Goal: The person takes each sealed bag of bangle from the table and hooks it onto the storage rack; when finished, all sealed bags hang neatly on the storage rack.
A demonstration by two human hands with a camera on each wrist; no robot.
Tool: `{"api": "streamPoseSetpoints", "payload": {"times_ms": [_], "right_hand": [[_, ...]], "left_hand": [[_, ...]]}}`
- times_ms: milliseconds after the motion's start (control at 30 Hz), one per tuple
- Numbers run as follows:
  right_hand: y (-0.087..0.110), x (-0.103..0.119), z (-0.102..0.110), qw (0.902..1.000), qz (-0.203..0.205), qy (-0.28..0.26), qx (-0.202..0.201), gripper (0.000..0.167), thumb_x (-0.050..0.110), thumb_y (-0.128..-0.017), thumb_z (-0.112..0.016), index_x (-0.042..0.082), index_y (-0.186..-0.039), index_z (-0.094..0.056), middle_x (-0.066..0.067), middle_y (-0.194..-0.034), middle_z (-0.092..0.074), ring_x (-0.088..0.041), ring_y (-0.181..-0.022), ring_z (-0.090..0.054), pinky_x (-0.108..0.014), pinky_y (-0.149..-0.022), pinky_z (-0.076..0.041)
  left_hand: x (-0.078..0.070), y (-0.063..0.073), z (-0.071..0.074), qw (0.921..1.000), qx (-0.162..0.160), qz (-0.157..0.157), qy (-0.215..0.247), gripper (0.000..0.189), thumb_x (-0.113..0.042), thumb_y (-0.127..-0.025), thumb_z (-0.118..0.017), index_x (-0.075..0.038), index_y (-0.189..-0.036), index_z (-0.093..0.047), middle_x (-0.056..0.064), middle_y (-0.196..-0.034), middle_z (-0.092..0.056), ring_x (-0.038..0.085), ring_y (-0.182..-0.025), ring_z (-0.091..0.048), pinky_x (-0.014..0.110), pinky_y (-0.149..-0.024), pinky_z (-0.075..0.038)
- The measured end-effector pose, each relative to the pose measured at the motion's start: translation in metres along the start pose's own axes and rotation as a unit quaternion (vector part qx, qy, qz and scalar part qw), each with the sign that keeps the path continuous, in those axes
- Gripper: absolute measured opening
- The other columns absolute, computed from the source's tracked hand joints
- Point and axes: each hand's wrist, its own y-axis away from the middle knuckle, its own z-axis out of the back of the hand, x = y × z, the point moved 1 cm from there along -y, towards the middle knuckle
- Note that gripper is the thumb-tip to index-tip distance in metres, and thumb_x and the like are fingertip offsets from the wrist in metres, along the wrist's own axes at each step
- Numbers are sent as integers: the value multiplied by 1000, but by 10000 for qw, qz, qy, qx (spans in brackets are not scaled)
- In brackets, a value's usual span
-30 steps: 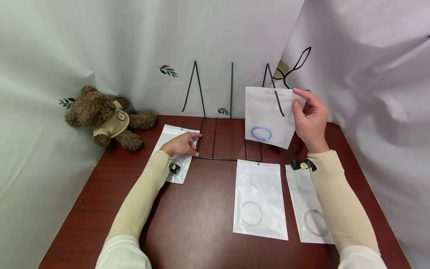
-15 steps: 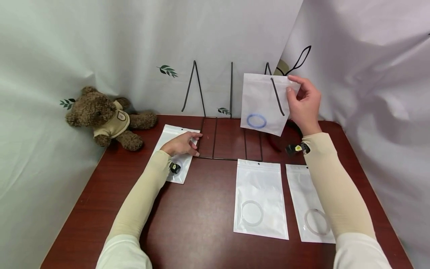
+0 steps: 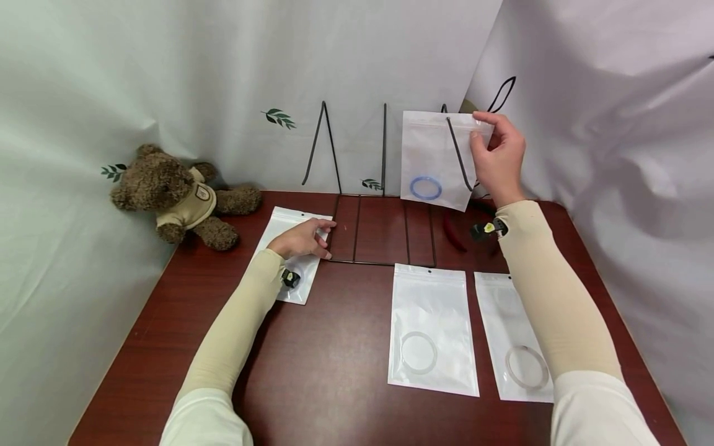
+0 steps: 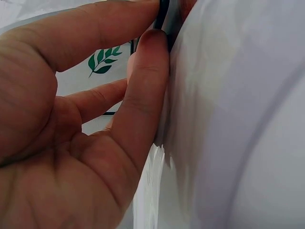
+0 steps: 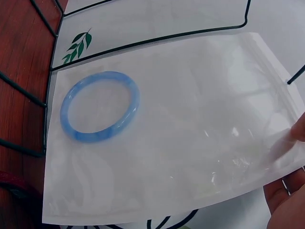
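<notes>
My right hand (image 3: 498, 152) pinches the upper right corner of a white zip bag (image 3: 415, 152) between thumb and fingers. A blue bangle (image 5: 128, 110) lies inside, near the bag's bottom. The front of the rack's right hook (image 3: 458, 155) sticks out through the bag's top strip; the hole itself is too small to make out. My left hand (image 3: 301, 238) holds the left side of the wire rack's base (image 3: 368, 264), thumb and finger meeting at the dark wire in the left wrist view. Beneath this hand lies another white bag (image 3: 287, 218), partly hidden.
Two flat white bags hold pale bangles: one (image 3: 432, 297) front right of the rack, one (image 3: 504, 322) partly under my right forearm. A brown teddy bear (image 3: 184, 198) sits back left. A dark red curved object (image 3: 453, 232) lies right of the rack. Curtains stand behind.
The right hand has carried the bag up and back along the right hook, slightly leftward, so more of the hook shows in front. The left hand has stayed in place.
</notes>
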Motion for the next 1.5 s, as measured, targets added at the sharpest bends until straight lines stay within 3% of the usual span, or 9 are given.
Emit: {"api": "streamPoseSetpoints", "payload": {"times_ms": [167,300,533,733,1000,1167,1233,1400,1500], "right_hand": [[9,25,0,10000,-4,31,-1,30,4,-97,-62,7,-122,-78,-2,-104,-74,-4,-73,-60,-17,-69,-47],[11,29,5,9996,2,266,-25,32,4,-96,-63,4,-125,-76,-4,-114,-72,-6,-87,-61,-16,-76,-49],[14,32,25,9994,106,303,-89,33,3,-93,-67,2,-125,-75,9,-109,-64,-12,-105,-66,-15,-81,-52],[20,13,47,9992,189,272,-217,31,3,-90,-68,3,-121,-76,12,-105,-67,-8,-98,-68,-17,-81,-51],[54,-7,67,9957,249,685,563,34,2,-93,-69,3,-126,-74,9,-109,-71,2,-94,-66,-13,-83,-51],[80,-15,72,9886,441,907,1116,36,-4,-92,-71,-2,-128,-71,18,-111,-69,4,-95,-67,-11,-83,-52],[91,-18,74,9844,502,1004,1353,38,-4,-91,-73,0,-128,-72,14,-112,-70,3,-96,-66,-11,-83,-52],[114,-27,74,9716,556,1227,1945,40,-3,-91,-76,6,-130,-72,-12,-113,-73,4,-97,-64,-13,-82,-52],[128,-35,73,9628,516,1369,2271,40,-1,-91,-76,7,-131,-71,-13,-114,-74,4,-97,-64,-14,-82,-52]], "left_hand": [[0,1,0,10000,28,28,-2,94,3,-80,-88,-8,-162,-42,17,-151,-48,21,-100,-61,27,-85,-51],[-1,1,0,10000,37,53,-3,95,3,-80,-87,-9,-162,-42,17,-151,-48,21,-99,-60,28,-84,-50],[-1,1,0,10000,17,44,-41,95,3,-80,-87,-9,-162,-41,16,-151,-48,21,-99,-60,28,-85,-50],[1,-1,-1,10000,31,13,-58,95,4,-81,-87,-9,-162,-41,16,-152,-48,21,-99,-60,28,-85,-50],[2,-1,0,10000,52,56,-12,95,4,-81,-87,-10,-163,-40,15,-151,-47,21,-98,-60,28,-83,-50],[2,-2,0,9999,88,37,-41,95,4,-81,-86,-9,-163,-40,14,-142,-48,21,-98,-59,28,-82,-49],[1,-2,0,9999,91,26,-71,95,4,-81,-86,-9,-163,-41,14,-139,-49,20,-97,-58,27,-82,-49],[0,-1,-1,9999,102,25,-12,95,6,-81,-85,-9,-163,-39,14,-139,-48,20,-97,-58,27,-80,-50],[-1,-1,-1,9999,108,39,42,95,7,-82,-84,-9,-163,-39,14,-141,-47,21,-99,-58,27,-80,-50]]}}
